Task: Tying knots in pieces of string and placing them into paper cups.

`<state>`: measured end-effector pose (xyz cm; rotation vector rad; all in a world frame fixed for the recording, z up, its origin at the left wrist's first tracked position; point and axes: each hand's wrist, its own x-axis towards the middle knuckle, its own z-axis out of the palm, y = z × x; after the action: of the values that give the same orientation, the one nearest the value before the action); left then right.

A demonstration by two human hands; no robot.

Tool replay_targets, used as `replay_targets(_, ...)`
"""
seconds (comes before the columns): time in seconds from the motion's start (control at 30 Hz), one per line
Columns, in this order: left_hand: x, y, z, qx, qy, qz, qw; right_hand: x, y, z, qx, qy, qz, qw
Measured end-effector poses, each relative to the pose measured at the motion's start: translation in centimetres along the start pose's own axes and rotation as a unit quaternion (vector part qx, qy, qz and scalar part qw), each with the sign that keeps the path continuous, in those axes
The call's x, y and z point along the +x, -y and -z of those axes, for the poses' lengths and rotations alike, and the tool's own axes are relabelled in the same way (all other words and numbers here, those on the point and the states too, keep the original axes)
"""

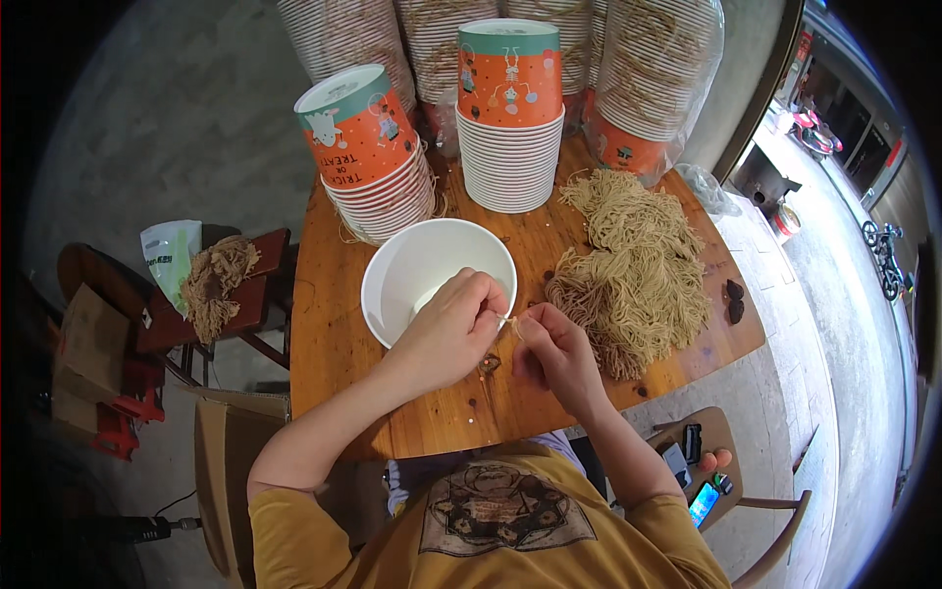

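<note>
At your far left, a brown stool (224, 316) holds a white-and-green bag (173, 257) and, just right of it, a loose tan bundle of cords (218, 275). Next comes the wooden table (339, 407). On its far left part stands a leaning stack of orange-and-green paper buckets (358, 137), with cord strands around its lower rims. Nearer you, a white bucket (392, 265) sits with its mouth up, its pale inside showing. Your left hand (451, 326) reaches over the bucket's near right rim, its thumb and forefinger closed on a thin, light cord (511, 322). The cord lies between your two hands, just right of that rim. Beyond the bucket, farther away, rises a straighter, upside-down bucket stack (511, 118). Your right hand (557, 353) is curled, its thumb and forefinger pinching the same cord; its other fingers are folded under. To the right, a big heap of tan cords (638, 285) covers much of the table, with two small dark pieces (735, 300) near the right edge.
</note>
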<state>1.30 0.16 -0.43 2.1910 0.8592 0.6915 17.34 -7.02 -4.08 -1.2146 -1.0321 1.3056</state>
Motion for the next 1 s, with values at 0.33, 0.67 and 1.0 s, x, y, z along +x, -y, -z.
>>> replay_targets(0.33, -0.23, -0.92, 0.35, -0.005, 0.027, -0.021, 0.999, -0.19, -0.38, -0.06, -0.108, -0.034, 0.104, 0.988)
replay_targets(0.67, -0.02, -1.11, 0.86, -0.043, 0.062, 0.042, 0.996, -0.35, 0.34, -0.51, -0.175, -0.028, 0.147, 0.973)
replay_targets(1.0, -0.15, -0.62, 0.86, -0.032, 0.065, 0.011, 0.997, -0.07, 0.15, -0.27, -0.12, 0.004, 0.118, 0.986)
